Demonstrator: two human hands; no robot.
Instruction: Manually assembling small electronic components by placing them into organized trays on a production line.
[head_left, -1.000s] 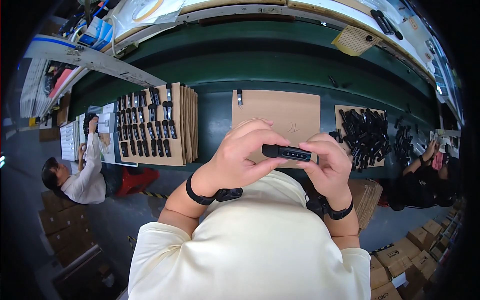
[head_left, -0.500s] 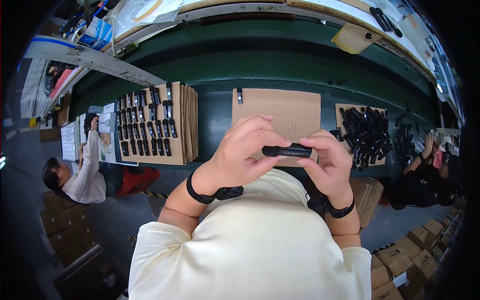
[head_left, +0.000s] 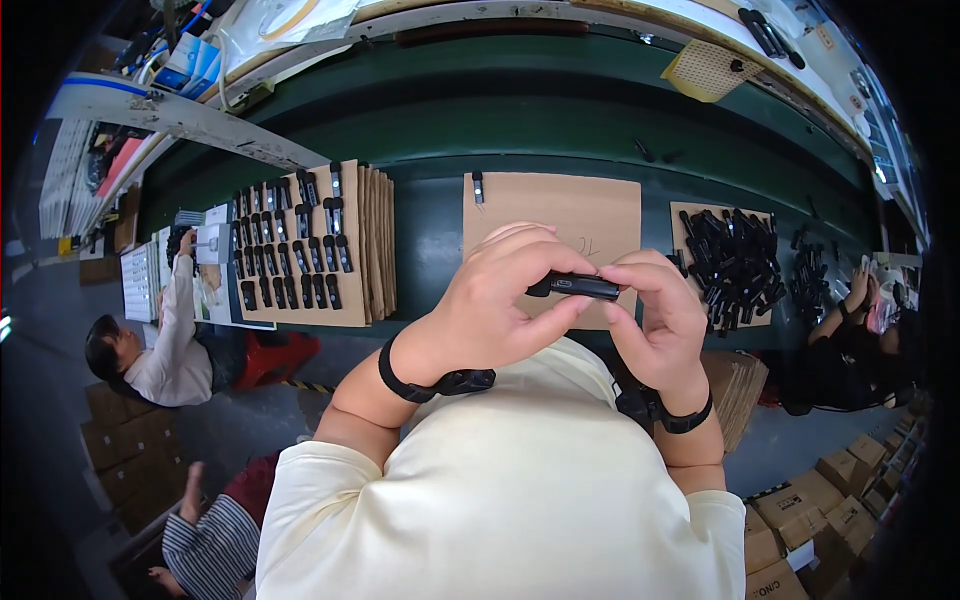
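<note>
Both hands hold a small black clip-on microphone (head_left: 588, 287) with a rounded dark tip, level in front of my chest. Thumb and fingers of my left hand (head_left: 490, 305) pinch its tip end. My right hand (head_left: 660, 318) grips the other end between thumb and fingertips. A small slot shows on the side facing up. Beyond my hands lies a brown cardboard sheet (head_left: 550, 205) with a handwritten mark. One similar microphone (head_left: 478, 188) rests at its far left corner. My left fingers cover part of the held microphone.
Several microphones (head_left: 290, 246) stand in rows on a cardboard stack (head_left: 380, 255) at left. A heaped pile of them (head_left: 730, 262) sits on cardboard at right. One co-worker (head_left: 170, 350) is at left, another (head_left: 850, 350) at right, a third person (head_left: 215, 545) at lower left.
The microphone has been rolled in my fingers, so another side with a slot faces up. My left hand has moved slightly right along it. A striped-sleeved person has appeared at lower left.
</note>
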